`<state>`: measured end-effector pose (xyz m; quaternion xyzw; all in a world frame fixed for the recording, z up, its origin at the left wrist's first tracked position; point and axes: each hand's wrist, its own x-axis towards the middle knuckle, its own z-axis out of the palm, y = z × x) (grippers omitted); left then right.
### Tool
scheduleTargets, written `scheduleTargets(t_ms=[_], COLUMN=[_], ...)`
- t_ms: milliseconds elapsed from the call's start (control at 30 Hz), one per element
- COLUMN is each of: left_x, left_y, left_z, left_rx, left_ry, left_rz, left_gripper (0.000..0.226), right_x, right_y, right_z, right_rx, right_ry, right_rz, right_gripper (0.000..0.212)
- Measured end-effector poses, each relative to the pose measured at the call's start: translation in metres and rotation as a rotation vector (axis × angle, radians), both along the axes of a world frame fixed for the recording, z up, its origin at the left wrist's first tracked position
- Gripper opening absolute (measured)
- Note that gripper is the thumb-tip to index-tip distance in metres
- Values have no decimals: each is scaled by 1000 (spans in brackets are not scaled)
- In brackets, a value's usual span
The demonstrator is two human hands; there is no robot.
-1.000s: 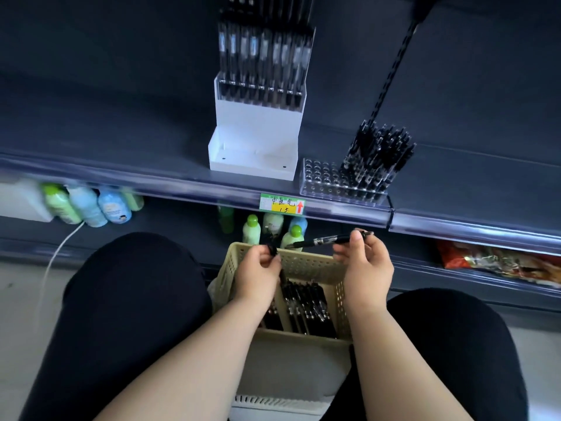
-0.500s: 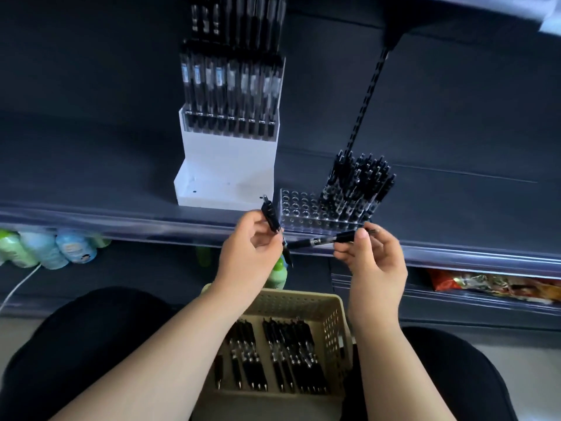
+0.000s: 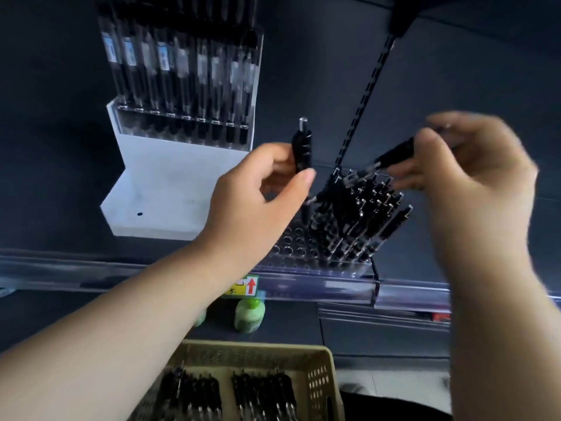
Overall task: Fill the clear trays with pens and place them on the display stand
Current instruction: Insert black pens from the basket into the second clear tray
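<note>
Both hands had risen since the earlier frame. Left hand [image 3: 258, 189] pinched a glossy black pen [image 3: 302, 148] upright; right hand [image 3: 464, 165], blurred, gripped another pen [image 3: 394, 153] slanted above the clear perforated tray [image 3: 291, 241], beside the white display stand [image 3: 170, 183].

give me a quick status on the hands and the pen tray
Left hand holding one black pen upright. Right hand holding another, blurred, above clear tray. Tray part filled, left holes empty. Nothing in the way.
</note>
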<state>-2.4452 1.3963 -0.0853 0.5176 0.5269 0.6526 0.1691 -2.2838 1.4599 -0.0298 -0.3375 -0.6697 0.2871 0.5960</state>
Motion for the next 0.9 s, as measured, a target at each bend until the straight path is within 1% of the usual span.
scheduleTargets(t_ms=[33,133,167,233,300,433,800,900], left_x=[-3,-12,-15,-18,-17,-12,-5,-4], left_y=[8,20,20,18,16,16,20,19], left_z=[-1,-6,-9,-14,-18,-22,-22,-23], left_rx=[-3,-20,-30,-55,-77,-81,-76,-86], left_ry=[7,-77,-96,-109,-94,-89,-104,-101], left_rz=[0,-6,3,18,24,-4,21,23], left_gripper=[12,10,9,7,7,11,14,13], right_x=[-2,-4,-4,-4,-4,-6,-11,-14], right_y=[11,28,30,30,28,28,26,24], right_z=[5,-1,-5,-13,-17,-19,-25,-28], right_rx=[6,-8,-11,-45,-59,-12,47,63], right_ry=[-79,-299,-346,-400,-455,-589,-623,-678], right_rz=[-5,-68,-91,-107,-110,-108,-121,-116], right_gripper=[9,2,3,7,7,3,5,5])
